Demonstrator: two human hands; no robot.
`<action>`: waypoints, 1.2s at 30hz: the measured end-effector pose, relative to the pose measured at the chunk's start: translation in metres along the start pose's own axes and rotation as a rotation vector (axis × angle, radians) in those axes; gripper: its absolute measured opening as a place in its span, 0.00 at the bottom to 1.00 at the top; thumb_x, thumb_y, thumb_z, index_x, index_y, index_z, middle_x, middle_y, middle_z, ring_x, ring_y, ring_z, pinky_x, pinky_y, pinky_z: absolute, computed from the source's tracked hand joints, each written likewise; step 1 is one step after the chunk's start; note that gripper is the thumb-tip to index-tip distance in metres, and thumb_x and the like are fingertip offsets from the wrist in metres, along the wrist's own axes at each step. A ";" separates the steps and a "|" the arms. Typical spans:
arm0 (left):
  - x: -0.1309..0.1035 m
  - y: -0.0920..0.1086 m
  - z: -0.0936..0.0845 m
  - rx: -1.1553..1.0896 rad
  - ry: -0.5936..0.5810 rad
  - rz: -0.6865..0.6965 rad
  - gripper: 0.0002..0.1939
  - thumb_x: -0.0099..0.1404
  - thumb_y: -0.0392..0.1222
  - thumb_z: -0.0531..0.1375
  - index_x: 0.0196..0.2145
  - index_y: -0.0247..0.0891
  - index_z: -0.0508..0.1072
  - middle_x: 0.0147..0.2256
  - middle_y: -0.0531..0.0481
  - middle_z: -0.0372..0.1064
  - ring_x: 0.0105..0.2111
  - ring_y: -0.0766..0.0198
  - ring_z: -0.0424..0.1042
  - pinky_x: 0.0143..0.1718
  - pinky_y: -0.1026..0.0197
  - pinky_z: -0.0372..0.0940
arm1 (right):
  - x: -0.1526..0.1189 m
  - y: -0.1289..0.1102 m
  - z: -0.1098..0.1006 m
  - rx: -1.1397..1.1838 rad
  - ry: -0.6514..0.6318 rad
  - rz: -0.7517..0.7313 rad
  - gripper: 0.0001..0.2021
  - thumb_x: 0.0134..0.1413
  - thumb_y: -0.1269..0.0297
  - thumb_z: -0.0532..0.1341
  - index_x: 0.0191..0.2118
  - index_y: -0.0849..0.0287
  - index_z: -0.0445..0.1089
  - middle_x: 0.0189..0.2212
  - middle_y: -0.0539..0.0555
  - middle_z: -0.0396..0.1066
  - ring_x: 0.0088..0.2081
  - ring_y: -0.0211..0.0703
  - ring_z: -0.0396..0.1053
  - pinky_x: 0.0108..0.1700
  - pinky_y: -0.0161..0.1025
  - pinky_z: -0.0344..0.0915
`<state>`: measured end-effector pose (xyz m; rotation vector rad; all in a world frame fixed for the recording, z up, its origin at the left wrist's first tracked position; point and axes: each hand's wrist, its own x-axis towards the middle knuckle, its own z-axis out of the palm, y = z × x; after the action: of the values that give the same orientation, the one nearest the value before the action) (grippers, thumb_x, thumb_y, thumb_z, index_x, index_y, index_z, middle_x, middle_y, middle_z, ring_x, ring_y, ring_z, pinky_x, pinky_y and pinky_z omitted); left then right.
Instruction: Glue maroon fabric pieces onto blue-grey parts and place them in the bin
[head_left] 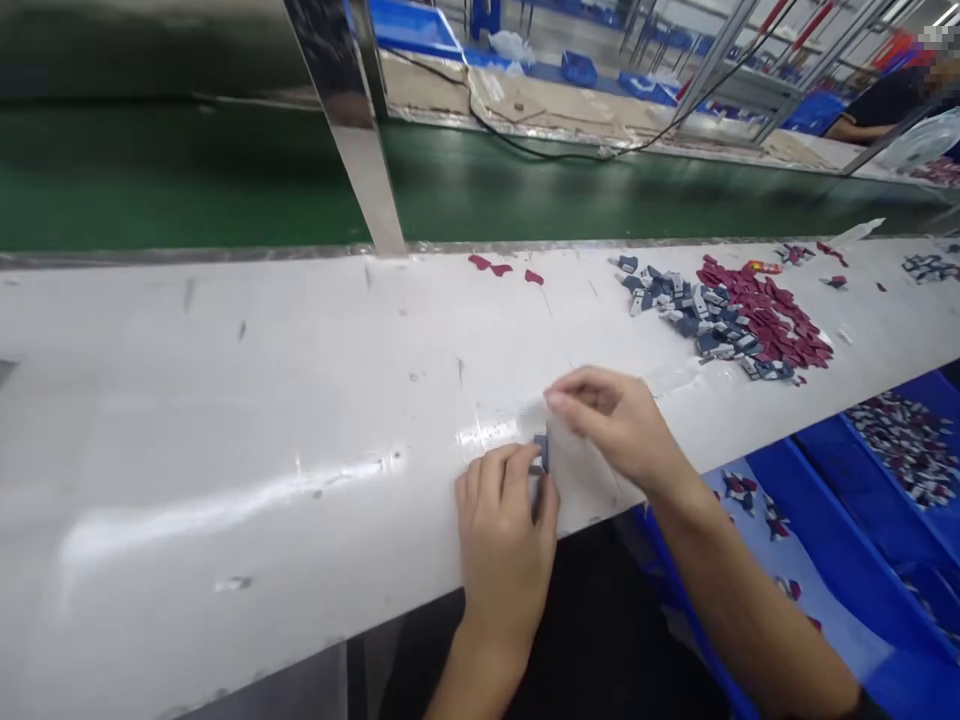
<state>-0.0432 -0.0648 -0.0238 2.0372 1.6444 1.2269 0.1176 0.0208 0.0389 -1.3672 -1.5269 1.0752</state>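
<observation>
My left hand (504, 515) rests near the front edge of the white worktop, its thumb and forefinger closed on a small blue-grey and white plastic piece (541, 452). The fingers cover part of that piece. Just above and to the right, my right hand (619, 420) hovers with thumb and forefinger pinched together. Whatever is between those fingertips, if anything, is too small to make out. Farther right on the worktop lies a heap of similar blue-grey and white pieces (694, 312). Against it sits a pile of dark red flat pieces (780, 315).
Three loose red pieces (491, 266) lie near the back edge of the white worktop (225, 420). A metal post (360, 150) rises there, before a green conveyor belt (525, 185). Blue bins (825, 500) with parts stand below right. Another person's arm (862, 130) shows far right.
</observation>
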 end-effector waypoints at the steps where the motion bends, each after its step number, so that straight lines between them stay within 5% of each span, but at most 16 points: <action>1: 0.000 0.000 0.001 -0.016 -0.001 -0.002 0.13 0.76 0.30 0.63 0.55 0.40 0.73 0.46 0.47 0.78 0.47 0.55 0.78 0.50 0.52 0.71 | -0.019 0.001 0.001 0.043 -0.014 0.021 0.07 0.66 0.59 0.74 0.41 0.57 0.83 0.31 0.51 0.82 0.29 0.39 0.76 0.32 0.37 0.75; 5: 0.001 0.001 0.001 -0.074 -0.014 -0.003 0.14 0.76 0.29 0.64 0.56 0.41 0.74 0.48 0.48 0.78 0.48 0.58 0.78 0.51 0.54 0.71 | -0.053 0.008 0.005 0.112 0.050 0.076 0.05 0.66 0.61 0.74 0.42 0.55 0.83 0.31 0.50 0.81 0.29 0.38 0.76 0.32 0.35 0.76; 25: 0.004 0.005 -0.001 -0.091 -0.029 -0.019 0.14 0.76 0.30 0.66 0.55 0.42 0.74 0.48 0.50 0.78 0.48 0.60 0.78 0.51 0.55 0.73 | -0.045 0.009 -0.003 -0.224 -0.094 -0.122 0.08 0.70 0.72 0.68 0.46 0.53 0.85 0.40 0.53 0.83 0.39 0.43 0.80 0.40 0.42 0.78; 36: 0.004 0.004 0.000 -0.072 -0.019 -0.009 0.15 0.75 0.30 0.67 0.56 0.41 0.75 0.48 0.48 0.80 0.49 0.58 0.80 0.52 0.53 0.74 | -0.037 0.013 -0.013 -0.550 -0.259 -0.502 0.08 0.78 0.72 0.62 0.50 0.60 0.80 0.41 0.59 0.79 0.43 0.46 0.79 0.44 0.45 0.81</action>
<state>-0.0405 -0.0623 -0.0192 1.9901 1.5755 1.2421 0.1378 -0.0146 0.0300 -1.1019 -2.3223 0.5458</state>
